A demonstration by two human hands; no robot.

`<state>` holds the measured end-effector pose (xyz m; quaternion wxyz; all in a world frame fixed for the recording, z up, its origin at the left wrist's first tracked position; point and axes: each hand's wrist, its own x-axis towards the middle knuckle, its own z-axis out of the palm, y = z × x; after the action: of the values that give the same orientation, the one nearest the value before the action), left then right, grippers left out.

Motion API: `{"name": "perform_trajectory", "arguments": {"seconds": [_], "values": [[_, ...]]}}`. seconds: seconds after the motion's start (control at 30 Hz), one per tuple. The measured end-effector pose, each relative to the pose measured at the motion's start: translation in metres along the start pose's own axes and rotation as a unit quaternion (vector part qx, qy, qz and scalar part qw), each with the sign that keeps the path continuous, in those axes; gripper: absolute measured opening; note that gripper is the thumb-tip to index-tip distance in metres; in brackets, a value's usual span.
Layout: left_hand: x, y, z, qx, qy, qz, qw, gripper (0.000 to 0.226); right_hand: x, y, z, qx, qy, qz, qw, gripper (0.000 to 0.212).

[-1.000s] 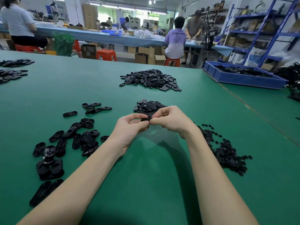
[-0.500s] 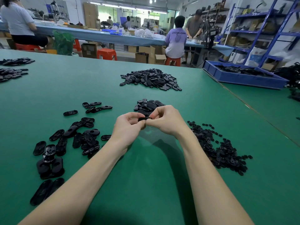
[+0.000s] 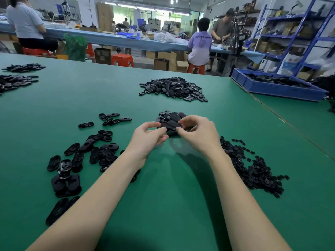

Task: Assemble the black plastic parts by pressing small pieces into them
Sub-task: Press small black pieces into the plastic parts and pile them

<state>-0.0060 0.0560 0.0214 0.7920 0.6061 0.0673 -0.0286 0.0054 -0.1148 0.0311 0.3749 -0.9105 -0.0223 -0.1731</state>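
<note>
My left hand point(image 3: 147, 137) and my right hand point(image 3: 198, 133) meet over the green table point(image 3: 163, 205), just in front of a small heap of black oval parts point(image 3: 171, 115). Between their fingertips they pinch one black oval part point(image 3: 171, 125), its broad face turned up; it is hard to tell apart from the heap behind. A spread of small black pieces point(image 3: 253, 169) lies to the right of my right forearm. Larger black oval parts point(image 3: 87, 153) lie scattered to the left.
A big pile of black parts point(image 3: 174, 88) sits farther back at centre. More piles point(image 3: 16, 80) lie at the far left. A blue tray point(image 3: 277, 86) of parts stands at the back right. People work at a long bench behind.
Both hands have moved slightly forward, up to the small heap. The pinched part now shows its broad face rather than its thin edge.
</note>
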Motion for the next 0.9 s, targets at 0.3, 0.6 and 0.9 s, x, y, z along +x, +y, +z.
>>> {"name": "perform_trajectory", "arguments": {"seconds": [0.3, 0.6, 0.9], "values": [[-0.009, 0.001, 0.01, 0.03, -0.07, -0.032, 0.997, 0.003, 0.048, -0.007, 0.013, -0.064, 0.088, 0.125, 0.986, 0.018], [-0.012, 0.001, 0.014, 0.047, -0.105, -0.039, 0.993, 0.004, 0.071, -0.007, 0.023, -0.126, 0.082, 0.118, 0.982, 0.02], [-0.011, -0.002, 0.015, 0.063, -0.113, -0.04, 0.991, 0.007, 0.036, -0.007, 0.012, -0.046, 0.071, 0.102, 0.991, 0.016]]}}
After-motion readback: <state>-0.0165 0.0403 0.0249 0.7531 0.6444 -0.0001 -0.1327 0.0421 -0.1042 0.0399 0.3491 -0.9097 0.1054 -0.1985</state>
